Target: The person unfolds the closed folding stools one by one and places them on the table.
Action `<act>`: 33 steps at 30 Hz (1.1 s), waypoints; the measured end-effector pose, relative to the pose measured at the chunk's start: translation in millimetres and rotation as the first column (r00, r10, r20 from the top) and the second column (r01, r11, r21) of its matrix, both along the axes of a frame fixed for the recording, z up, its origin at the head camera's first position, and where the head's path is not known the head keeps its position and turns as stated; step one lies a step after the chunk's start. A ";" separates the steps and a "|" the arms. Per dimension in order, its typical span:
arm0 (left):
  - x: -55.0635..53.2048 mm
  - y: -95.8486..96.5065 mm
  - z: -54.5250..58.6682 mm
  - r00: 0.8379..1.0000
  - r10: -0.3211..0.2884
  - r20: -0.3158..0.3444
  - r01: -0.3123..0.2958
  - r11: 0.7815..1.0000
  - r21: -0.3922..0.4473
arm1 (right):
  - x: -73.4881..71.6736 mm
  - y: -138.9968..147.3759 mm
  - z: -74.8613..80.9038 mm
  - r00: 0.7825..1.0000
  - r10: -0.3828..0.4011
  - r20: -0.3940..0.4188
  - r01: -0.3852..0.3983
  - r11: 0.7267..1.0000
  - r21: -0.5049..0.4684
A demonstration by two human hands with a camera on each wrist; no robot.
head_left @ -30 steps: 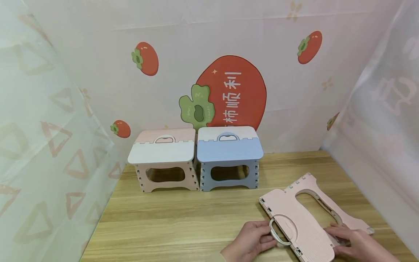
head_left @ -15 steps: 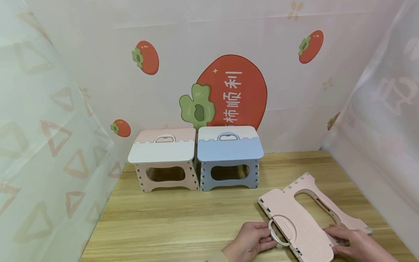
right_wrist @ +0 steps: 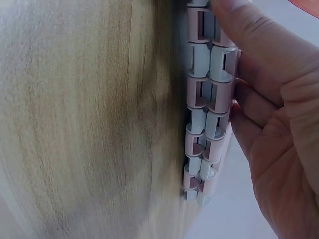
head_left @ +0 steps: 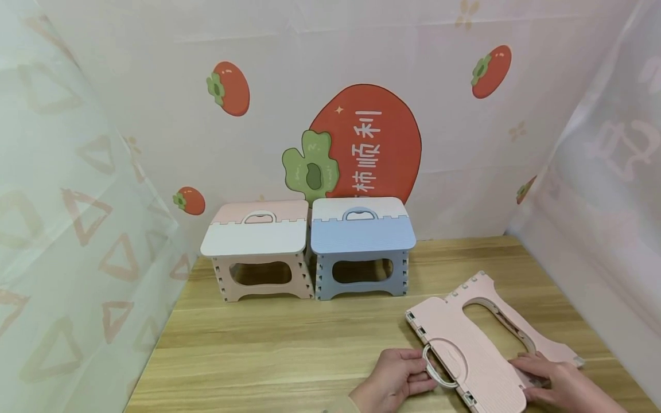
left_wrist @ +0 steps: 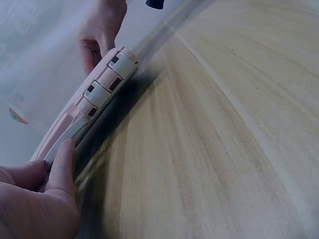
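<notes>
A pink folding step stool [head_left: 472, 358], folded flat, lies slantwise at the front right of the table in the head view. Its white carry handle [left_wrist: 75, 128] sticks out on the left side, and my left hand [head_left: 395, 376] pinches it between thumb and fingers. My right hand [head_left: 560, 381] grips the stool's opposite side near the front, beside the leg panel with its oval cutout. Up close in the right wrist view, pink and white hinge knuckles [right_wrist: 208, 92] run along the edge by my right thumb [right_wrist: 261, 37]; the fingertips are hidden behind the stool.
Two unfolded step stools stand side by side at the back: one with a pink and white top [head_left: 255, 238], one with a blue and white top [head_left: 361, 235]. Printed cloth walls [head_left: 454, 172] enclose the wooden table [head_left: 289, 355] at the back and both sides.
The folded stool has shifted very slightly left in the head view. Both hands keep the same hold, and the two standing stools have stayed put.
</notes>
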State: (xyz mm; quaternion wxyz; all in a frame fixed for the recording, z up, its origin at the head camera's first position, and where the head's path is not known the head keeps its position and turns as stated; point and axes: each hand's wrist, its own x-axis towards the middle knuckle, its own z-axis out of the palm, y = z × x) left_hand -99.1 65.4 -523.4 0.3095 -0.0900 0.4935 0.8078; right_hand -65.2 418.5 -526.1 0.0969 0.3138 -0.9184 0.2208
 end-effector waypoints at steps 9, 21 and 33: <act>0.2 -0.1 6.9 0.999 0.039 -0.033 -0.036 0.997 0.062 | 1.3 1.9 2.4 1.000 0.020 -0.018 -0.021 0.999 -0.050; -0.2 -4.0 23.1 0.998 0.059 -0.034 -0.054 0.990 0.133 | 1.8 -0.7 4.9 0.997 0.053 -0.058 -0.060 0.990 -0.127; -2.4 -5.5 35.5 0.995 0.090 -0.040 -0.081 0.981 0.178 | 5.2 -4.9 15.8 1.000 -0.017 -0.012 0.016 0.994 -0.108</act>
